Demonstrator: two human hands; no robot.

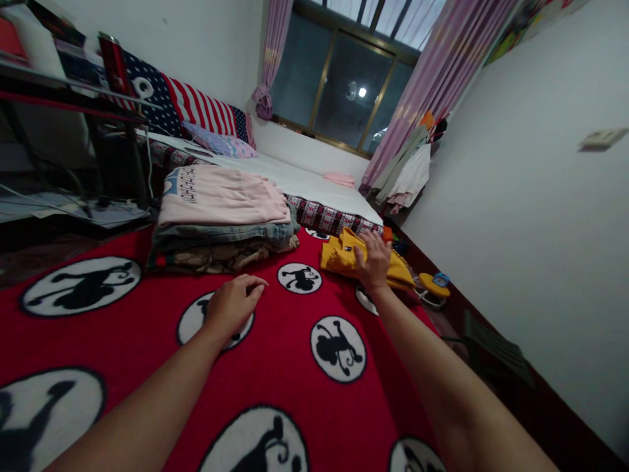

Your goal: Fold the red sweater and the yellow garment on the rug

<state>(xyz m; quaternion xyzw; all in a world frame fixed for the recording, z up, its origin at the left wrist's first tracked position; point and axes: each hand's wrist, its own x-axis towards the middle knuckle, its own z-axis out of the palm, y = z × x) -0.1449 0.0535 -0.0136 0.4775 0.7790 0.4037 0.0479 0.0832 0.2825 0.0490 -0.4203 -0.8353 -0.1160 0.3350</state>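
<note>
A red blanket [289, 341] with black-and-white round figures spreads out before me. Over its middle-left is my left hand [233, 308], fingers loosely bent and close together; whether anything is between them is too small to tell. Just beyond it stands a stack of folded clothes, a pink garment [223, 196] on top of denim [221, 234] and a patterned brown piece [223, 255]. My right hand [374, 261] has its fingers spread at a folded yellow garment [339, 254] near the blanket's far right edge, and partly covers it.
A cluttered desk [73, 85] with a red can [115, 65] stands at the left. Behind the blanket lies a white-topped bed [295, 174] with a pillow [221, 141]. A yellow stool [433, 286] and a dark chair [496, 344] are on the right. Clothes [410, 177] hang beside the curtain.
</note>
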